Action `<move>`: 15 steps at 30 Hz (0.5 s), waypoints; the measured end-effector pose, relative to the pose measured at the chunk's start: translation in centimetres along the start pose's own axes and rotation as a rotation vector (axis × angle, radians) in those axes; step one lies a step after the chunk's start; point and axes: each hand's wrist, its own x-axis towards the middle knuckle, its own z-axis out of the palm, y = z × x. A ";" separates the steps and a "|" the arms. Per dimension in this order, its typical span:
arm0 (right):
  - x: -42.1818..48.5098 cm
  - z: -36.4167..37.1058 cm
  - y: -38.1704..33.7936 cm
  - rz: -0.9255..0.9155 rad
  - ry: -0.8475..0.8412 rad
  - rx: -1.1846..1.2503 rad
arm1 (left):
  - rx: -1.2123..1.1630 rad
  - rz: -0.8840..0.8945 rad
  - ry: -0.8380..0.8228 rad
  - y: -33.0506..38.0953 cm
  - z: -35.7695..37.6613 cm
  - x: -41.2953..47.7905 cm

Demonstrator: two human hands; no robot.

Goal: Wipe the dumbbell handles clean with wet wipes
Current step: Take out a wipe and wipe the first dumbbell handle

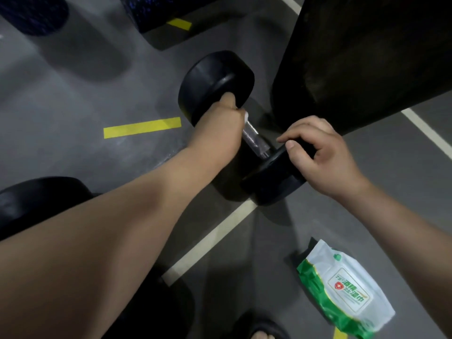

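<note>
Now my left hand (220,123) clenches the wipe (246,116) round the handle (255,141), my right hand (322,152) clasps the head (274,178); next, slide nearer.

Your left arm comes in bare from 8 o'clock and stretches long and almost straight toward 1 o'clock. Your left hand (217,123) is curled round the handle (255,141). Its fingers are hidden underneath, and its thumb points up at 12 o'clock. A bit of white wipe (246,116) peeks out at its 3 o'clock side. Your right arm comes in bare from 4 o'clock and points toward 10 o'clock, with the wrist bent a little. Your right hand (325,155) grips the near weight (274,179) from above, fingers curled over its top and thumb pressed on its rim.
</note>
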 end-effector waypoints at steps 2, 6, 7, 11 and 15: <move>-0.1 -0.4 -0.2 0.022 0.005 0.009 | 0.044 0.189 -0.078 0.7 0.0 -0.6; -0.5 -0.1 -0.6 0.028 0.034 -0.013 | 0.025 0.434 -0.158 0.7 -0.5 -1.3; -0.6 0.1 -0.8 0.037 0.046 -0.015 | 0.058 0.336 -0.138 0.6 -0.7 -0.7; -1.1 0.6 -0.9 0.037 0.101 -0.048 | 0.276 0.109 -0.059 0.6 -1.1 0.3; -1.0 0.6 -0.8 0.040 0.152 -0.020 | 0.275 0.401 -0.014 1.0 0.1 -0.9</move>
